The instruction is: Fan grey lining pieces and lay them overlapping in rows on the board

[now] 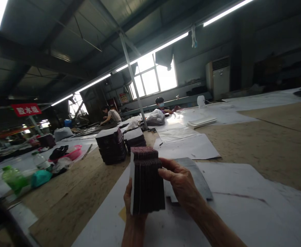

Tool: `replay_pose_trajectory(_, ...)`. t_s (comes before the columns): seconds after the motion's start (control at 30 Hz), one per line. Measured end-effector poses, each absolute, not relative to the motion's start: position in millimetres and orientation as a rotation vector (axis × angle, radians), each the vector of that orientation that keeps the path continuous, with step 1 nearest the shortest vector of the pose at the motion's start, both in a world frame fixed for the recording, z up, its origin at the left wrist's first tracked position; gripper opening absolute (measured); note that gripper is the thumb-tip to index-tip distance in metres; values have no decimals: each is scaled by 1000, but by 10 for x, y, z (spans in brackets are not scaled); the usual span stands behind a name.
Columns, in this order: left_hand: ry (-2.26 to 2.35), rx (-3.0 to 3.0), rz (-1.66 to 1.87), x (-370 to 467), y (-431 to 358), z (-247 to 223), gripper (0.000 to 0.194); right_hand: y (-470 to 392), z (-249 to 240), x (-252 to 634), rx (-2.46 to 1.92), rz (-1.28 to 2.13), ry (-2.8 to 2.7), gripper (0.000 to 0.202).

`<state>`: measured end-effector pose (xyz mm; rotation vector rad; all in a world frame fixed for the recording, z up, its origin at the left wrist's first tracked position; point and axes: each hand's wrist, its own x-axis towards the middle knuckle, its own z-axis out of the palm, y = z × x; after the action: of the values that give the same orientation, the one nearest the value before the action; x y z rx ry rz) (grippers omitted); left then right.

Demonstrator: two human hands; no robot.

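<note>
A thick stack of dark pieces (150,185) with a reddish top edge is held upright above the white sheet (232,212). My left hand (132,202) grips it from the left side and below, its fingers partly hidden by the stack. On the right side, my right hand (177,178) presses its thumb and fingers against the stack's upper edge. Behind my right hand lies a grey flat piece (198,176) on the white sheet. Two more piles, a taller dark pile (111,151) and a shorter dark pile (135,141), stand beyond to the left.
On the left are a green bottle (15,180), a teal item (41,177) and a pink basin (74,153). White papers (201,122) and a wrapped bag (155,117) lie farther back. A metal pole (133,82) rises there. Two people sit at the far tables.
</note>
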<state>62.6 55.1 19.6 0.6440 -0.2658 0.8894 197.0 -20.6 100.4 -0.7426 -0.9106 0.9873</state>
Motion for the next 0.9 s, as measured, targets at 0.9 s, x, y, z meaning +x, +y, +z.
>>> replay_pose_trajectory(0.9, 13, 482, 1060, 663, 480, 229, 40, -227, 993, 1881, -818, 853, -948, 36)
